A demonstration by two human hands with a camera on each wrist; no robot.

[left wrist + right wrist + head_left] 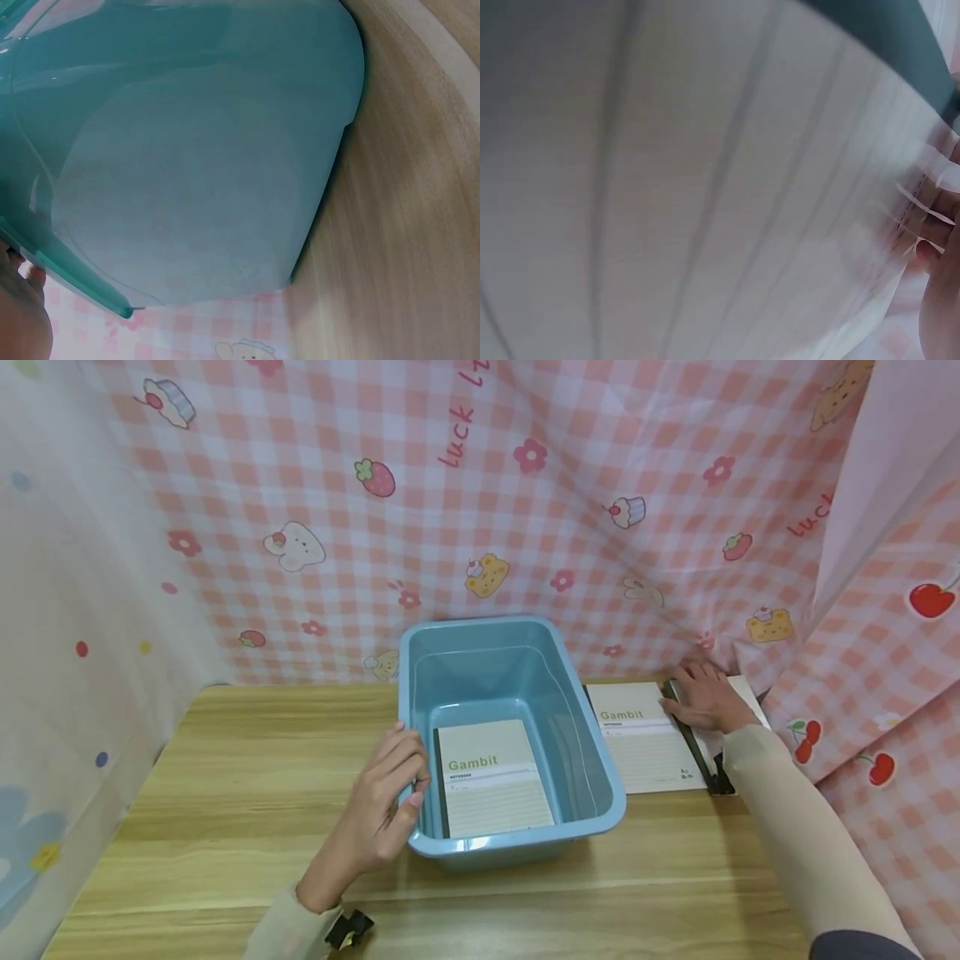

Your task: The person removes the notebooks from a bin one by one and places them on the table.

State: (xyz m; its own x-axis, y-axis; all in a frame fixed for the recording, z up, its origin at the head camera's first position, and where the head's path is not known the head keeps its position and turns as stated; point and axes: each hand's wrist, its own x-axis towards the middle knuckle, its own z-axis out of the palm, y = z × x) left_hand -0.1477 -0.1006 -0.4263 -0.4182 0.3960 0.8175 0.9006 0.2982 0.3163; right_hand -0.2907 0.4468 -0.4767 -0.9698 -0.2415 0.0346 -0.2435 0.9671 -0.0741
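Observation:
A light blue plastic basin stands on the wooden table, its side wall filling most of the left wrist view. My left hand grips its left rim, fingers curled over the edge. Flat on the basin's floor lies a cream Gambit notebook with a dark spine. A second Gambit notebook lies just right of the basin. My right hand holds another notebook by its far part, thumb near the dark spine. Much of that notebook is hidden by the hand and sleeve, and the right wrist view is blurred.
The wooden table extends left of the basin and in front of it. A pink checked cloth hangs behind the table, and more of it drapes close on the right. A pale cloth hangs along the left side.

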